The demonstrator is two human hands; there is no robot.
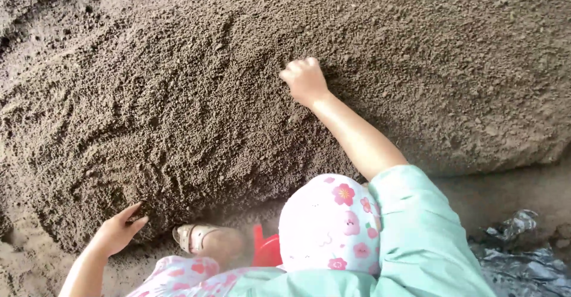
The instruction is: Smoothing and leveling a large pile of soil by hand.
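Sandy soil heap (178,94) under both hands, red container (267,252) nearby

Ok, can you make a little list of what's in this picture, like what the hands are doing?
Left hand: open, fingers spread, touching the low edge of the soil pile
Right hand: curled into a fist, pressed into the soil higher up
Clothes: mint green sleeve, white floral trousers
Foot: pale sandal by the pile
Nearby: red object, black plastic sheet
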